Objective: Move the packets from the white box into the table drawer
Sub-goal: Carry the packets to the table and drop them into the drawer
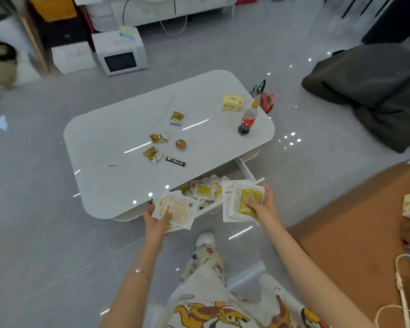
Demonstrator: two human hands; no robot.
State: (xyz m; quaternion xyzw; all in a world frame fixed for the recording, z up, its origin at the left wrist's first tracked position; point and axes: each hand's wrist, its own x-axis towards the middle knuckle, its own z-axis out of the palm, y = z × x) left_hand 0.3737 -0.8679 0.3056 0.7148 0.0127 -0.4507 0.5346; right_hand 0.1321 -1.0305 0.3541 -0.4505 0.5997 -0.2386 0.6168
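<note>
left hand (pixel 157 224) pinches packet stack (pixel 175 208), thumb on top | right hand (pixel 262 207) grips second stack (pixel 232 204), fingers curled | both over drawer (pixel 210 209), table's (pixel 128 129) 5 o'clock (already part-filled) | advice: lower flat, then release

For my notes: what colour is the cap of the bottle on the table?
The cap is yellow; the head view shows it.

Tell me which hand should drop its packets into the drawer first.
Probably right: the right hand holds the right stack over the open drawer's right end; the left hand holds the left stack short of it, by the table edge.
</note>
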